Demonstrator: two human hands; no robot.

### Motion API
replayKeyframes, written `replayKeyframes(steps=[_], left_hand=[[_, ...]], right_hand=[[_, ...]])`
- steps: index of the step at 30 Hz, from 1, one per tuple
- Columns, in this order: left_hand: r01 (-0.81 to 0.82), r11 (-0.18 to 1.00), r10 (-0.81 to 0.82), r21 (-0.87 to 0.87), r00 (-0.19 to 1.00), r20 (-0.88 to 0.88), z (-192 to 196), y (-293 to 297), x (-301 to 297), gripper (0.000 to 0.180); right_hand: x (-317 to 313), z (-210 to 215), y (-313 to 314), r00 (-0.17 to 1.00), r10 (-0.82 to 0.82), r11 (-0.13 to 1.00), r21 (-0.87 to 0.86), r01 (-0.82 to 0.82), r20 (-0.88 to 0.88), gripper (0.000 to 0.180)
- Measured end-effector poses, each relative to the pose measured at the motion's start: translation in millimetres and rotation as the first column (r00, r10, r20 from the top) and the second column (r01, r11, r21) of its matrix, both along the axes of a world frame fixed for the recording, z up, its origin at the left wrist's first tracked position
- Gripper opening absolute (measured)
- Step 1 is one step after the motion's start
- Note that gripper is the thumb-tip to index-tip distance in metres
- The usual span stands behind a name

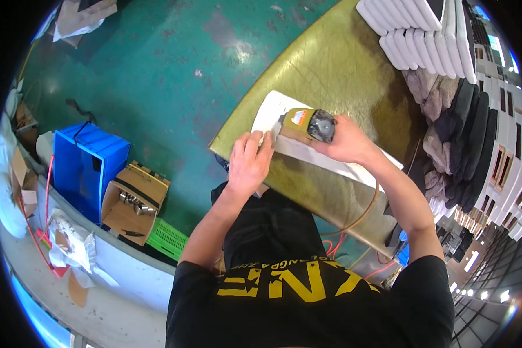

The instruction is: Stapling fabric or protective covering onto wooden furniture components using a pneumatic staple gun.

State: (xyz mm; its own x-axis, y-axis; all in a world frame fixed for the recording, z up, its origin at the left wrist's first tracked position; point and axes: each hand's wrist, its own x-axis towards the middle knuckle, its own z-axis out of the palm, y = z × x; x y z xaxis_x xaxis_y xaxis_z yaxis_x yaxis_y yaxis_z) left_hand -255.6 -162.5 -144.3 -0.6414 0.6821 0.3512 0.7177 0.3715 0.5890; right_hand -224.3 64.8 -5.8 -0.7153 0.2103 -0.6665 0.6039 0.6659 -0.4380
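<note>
A long white panel [322,162], seemingly padded or cloth-covered, lies across the olive-covered table [330,69] in front of me. My right hand [348,141] is wrapped round a staple gun [300,119] with a yellow-green body and a black round cap. The gun's nose points left and rests at or just above the panel, near its left end. My left hand [250,162] grips the panel's near edge just left of the nose, fingers bent over its top. Its thumb is mostly hidden. A brown air hose [365,214] curves down below my right forearm.
Stacked white padded panels [426,46] stand at the table's far right, with dark and grey-brown cushions [472,139] beside them. To the left are a blue crate [78,174], a cardboard box [119,203] with metal parts, and a green basket [167,239] on the green floor.
</note>
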Motion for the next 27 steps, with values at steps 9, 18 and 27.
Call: replayKeyframes(steps=[9,18,27], left_hand=[[0.04,0.998,-0.039,0.044,0.999,-0.013,-7,-13,5,0.035],[0.046,0.997,-0.044,0.054,0.998,-0.04,-9,-25,6,0.026],[0.017,0.99,-0.022,0.139,0.999,0.04,-22,-35,20,0.024]], right_hand=[[13,-5,-8,0.996,0.062,0.997,-0.045,-0.065,-0.067,0.033],[24,-7,-27,0.993,0.121,0.988,-0.093,-0.12,0.003,0.037],[23,-2,-43,0.993,0.068,0.989,-0.124,-0.079,-0.095,0.031]])
